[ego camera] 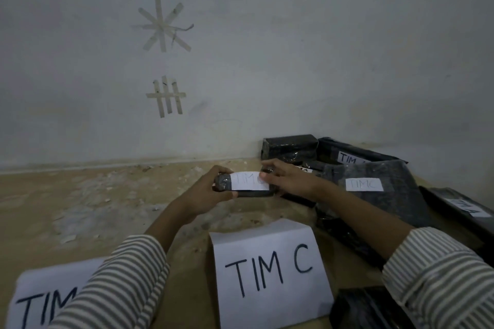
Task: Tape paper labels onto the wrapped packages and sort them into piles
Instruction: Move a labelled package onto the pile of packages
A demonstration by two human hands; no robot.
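Black plastic-wrapped packages [393,203] lie labelled in a pile past the white paper TIM C sign [270,272], while one small black wrapped package [251,193], its white paper label [247,181] on, is held mid-air, gripped at its ends by the left hand [207,189] and right hand [291,180], seemingly not yet sorted

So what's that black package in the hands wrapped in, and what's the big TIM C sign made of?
The held package looks wrapped in thin black plastic film: glossy, crinkled, with bright glints. The TIM C sign looks like plain matte white paper, curving over at its top.
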